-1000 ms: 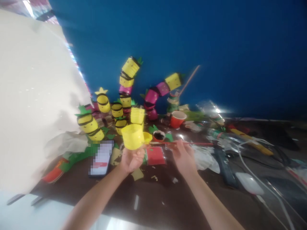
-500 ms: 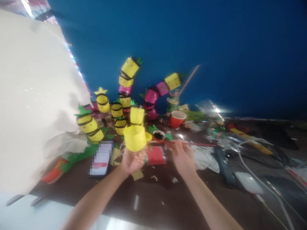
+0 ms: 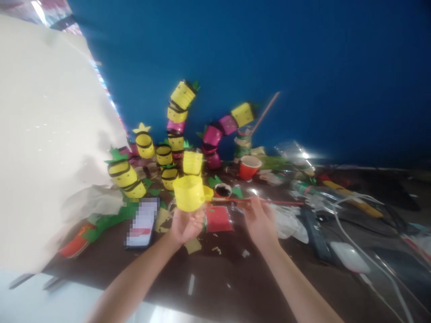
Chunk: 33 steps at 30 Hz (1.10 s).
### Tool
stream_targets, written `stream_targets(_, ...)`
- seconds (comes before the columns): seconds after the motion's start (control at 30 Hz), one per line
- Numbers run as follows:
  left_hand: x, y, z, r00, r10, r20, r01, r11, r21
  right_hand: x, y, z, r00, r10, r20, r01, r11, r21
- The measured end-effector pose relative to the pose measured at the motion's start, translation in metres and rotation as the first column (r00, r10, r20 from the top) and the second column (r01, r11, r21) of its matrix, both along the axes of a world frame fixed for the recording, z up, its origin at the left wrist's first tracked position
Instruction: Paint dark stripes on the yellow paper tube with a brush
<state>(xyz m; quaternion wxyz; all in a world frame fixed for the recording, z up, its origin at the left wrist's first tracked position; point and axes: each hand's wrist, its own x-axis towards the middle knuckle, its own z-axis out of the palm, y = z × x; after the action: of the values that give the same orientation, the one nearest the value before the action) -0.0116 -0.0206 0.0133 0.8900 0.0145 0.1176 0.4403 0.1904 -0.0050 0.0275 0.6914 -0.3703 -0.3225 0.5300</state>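
Near the middle, my left hand (image 3: 187,226) is closed round the lower part of a plain yellow cup (image 3: 188,194), its opening facing up. My right hand (image 3: 261,222) pinches a long thin reddish paintbrush (image 3: 286,203), which lies almost level and points left toward the cup. The brush's tip is blurred; whether it touches the cup I cannot tell. Just behind the brush stands a small round pot (image 3: 222,190) with black stuff inside. A red square sheet (image 3: 218,219) lies on the table between my hands.
Behind are yellow and magenta cups with black bands and green leaves, some in a curved stack (image 3: 177,116). A red cup (image 3: 249,168) stands at the back. A phone (image 3: 143,223) lies left; a cable (image 3: 357,251), a white mouse (image 3: 349,256) and plastic lie right.
My right hand has shifted slightly right and its grip on the brush has turned a little. The yellow cup in my left hand has barely moved.
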Motion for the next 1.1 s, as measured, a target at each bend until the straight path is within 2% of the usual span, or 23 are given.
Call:
stream_targets(0.07, 0.0, 0.0, 0.001, 1.0, -0.007, -0.002, 0.007, 1.0, 0.001, 0.0, 0.0, 0.0, 0.999, 0.031, 0.023, -0.031, 0.999, -0.012)
stream_targets(0.23, -0.001, -0.001, 0.002, 1.0, 0.015, 0.009, -0.015, 1.0, -0.003, 0.001, 0.001, 0.003, 0.997, -0.073, 0.029, 0.073, 0.997, 0.023)
stream_targets(0.33, -0.001, -0.002, 0.002, 0.999, 0.03, -0.019, -0.031, 1.0, -0.003, 0.002, 0.0, 0.004, 1.0, -0.009, 0.006, 0.008, 1.0, 0.022)
stream_targets(0.43, -0.002, -0.002, 0.001, 1.0, 0.017, -0.024, -0.017, 1.0, 0.005, 0.001, 0.001, -0.001, 0.998, 0.016, 0.062, -0.017, 1.0, 0.01)
stream_targets(0.57, -0.003, 0.0, -0.001, 0.999, 0.033, -0.029, -0.032, 0.999, 0.042, 0.004, 0.007, -0.011, 0.973, -0.176, 0.147, 0.172, 0.984, 0.038)
stream_targets(0.7, -0.001, 0.004, 0.002, 0.981, 0.161, -0.108, -0.148, 0.981, 0.122, 0.009, 0.005, -0.01, 0.911, -0.327, 0.25, 0.301, 0.944, 0.138)
stream_targets(0.9, 0.003, 0.008, 0.006, 0.93, 0.311, -0.196, -0.29, 0.948, 0.127, 0.003, -0.014, 0.004, 0.816, -0.331, 0.474, 0.223, 0.937, 0.269)
stream_targets(1.0, 0.005, 0.009, -0.001, 0.92, 0.345, -0.184, -0.32, 0.935, 0.155, 0.0, -0.015, 0.001, 0.735, -0.398, 0.548, 0.15, 0.885, 0.442)
stream_targets(1.1, 0.009, 0.009, -0.009, 0.907, 0.374, -0.196, -0.328, 0.917, 0.228, -0.001, -0.014, -0.009, 0.651, -0.469, 0.597, 0.057, 0.814, 0.578)
